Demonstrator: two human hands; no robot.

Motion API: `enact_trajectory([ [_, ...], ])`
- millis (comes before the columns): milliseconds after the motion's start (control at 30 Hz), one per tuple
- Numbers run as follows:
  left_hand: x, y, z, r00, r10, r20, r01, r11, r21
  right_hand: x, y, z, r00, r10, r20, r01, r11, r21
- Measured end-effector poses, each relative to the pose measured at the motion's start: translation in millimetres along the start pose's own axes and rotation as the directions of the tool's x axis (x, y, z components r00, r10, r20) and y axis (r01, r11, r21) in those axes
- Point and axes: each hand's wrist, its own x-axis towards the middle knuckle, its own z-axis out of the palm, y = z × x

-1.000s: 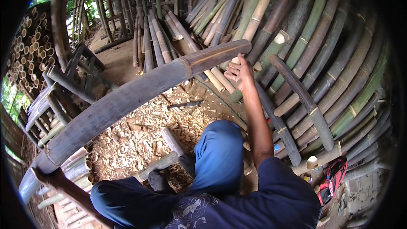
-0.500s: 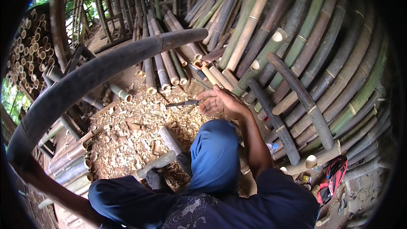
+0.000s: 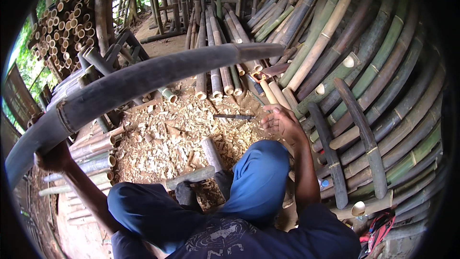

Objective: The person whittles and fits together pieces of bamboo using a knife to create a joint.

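Observation:
A thick dark bamboo pole (image 3: 143, 79) stretches from the left edge across to the upper middle, raised above the ground. My left hand (image 3: 51, 157) is closed around its near end. My right hand (image 3: 282, 123) is empty above my raised knee, its fingers partly bent and apart. Just left of those fingers is a slim dark knife-like tool (image 3: 233, 116), over the wood shavings (image 3: 158, 148); a small gap shows between them. By my feet are a short upright-looking bamboo piece (image 3: 212, 152) and a bamboo length (image 3: 190, 178) lying crosswise.
Many bamboo poles (image 3: 383, 67) lie side by side on the right, with two dark split pieces (image 3: 330, 156) across them. A saw with an orange handle (image 3: 258, 77) lies ahead. Cut bamboo (image 3: 98, 164) is at left, a stacked pile (image 3: 69, 24) behind. A red bag (image 3: 378, 230) sits lower right.
My view has turned left. The bamboo pole and my left hand have shifted within it, the hand now showing around the pole. The dark tool, earlier at my right fingertips, is now apart from them.

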Motion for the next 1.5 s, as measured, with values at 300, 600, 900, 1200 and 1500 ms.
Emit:
enact_trajectory([
  [300, -30, -13, -58, 0.991, -0.005, -0.134, -0.009, 0.994, -0.109, 26, 18, -38, 0.979, -0.012, -0.205, 0.091, 0.92, 0.38],
  [600, -29, 11, -67, 0.956, -0.236, -0.174, 0.219, 0.969, -0.11, 31, 10, -48, 0.946, -0.201, -0.254, 0.321, 0.693, 0.646],
  [900, -21, -1, -66, 0.874, -0.115, -0.472, 0.185, 0.977, 0.104, 74, 20, -80, 0.787, -0.001, -0.617, 0.154, 0.969, 0.195],
  [1200, 56, 49, -109, 0.88, 0.475, -0.025, -0.235, 0.48, 0.845, 44, 45, -33, 0.91, -0.029, -0.414, -0.054, 0.981, -0.187],
  [1500, 72, 33, -44, 0.908, 0.403, -0.11, -0.009, 0.282, 0.959, 26, 36, -34, 0.948, -0.069, -0.31, -0.001, 0.975, -0.22],
])
